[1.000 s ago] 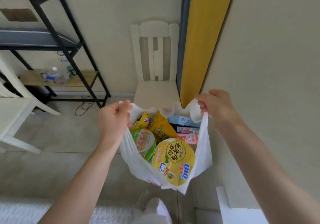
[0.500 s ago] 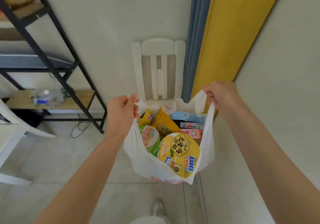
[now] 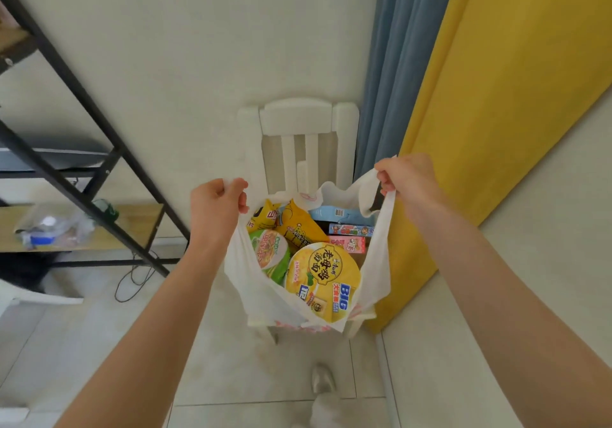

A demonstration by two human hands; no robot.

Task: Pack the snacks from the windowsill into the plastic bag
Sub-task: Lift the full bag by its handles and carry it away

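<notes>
A person holds a white plastic bag (image 3: pixel 251 295) up in front of a white wooden chair (image 3: pixel 298 119), one handle in each hand. The left hand (image 3: pixel 215 205) has its fingers curled tight round the left handle; the right hand (image 3: pixel 407 176) pinches the right handle, which drapes down just below its fingertips. Between the hands the bag's mouth hangs open. Inside, nearest the person, lies a big yellow instant noodle bowl (image 3: pixel 323 278); beside it, towards the left hand, a green noodle cup (image 3: pixel 270 252). Closer to the chair sit yellow snack packets (image 3: pixel 298 225) and flat boxes (image 3: pixel 351 230). The packing looks finished or nearly so. No windowsill is in view. The next move likely calls for drawing both handles together while keeping the load level.
</notes>
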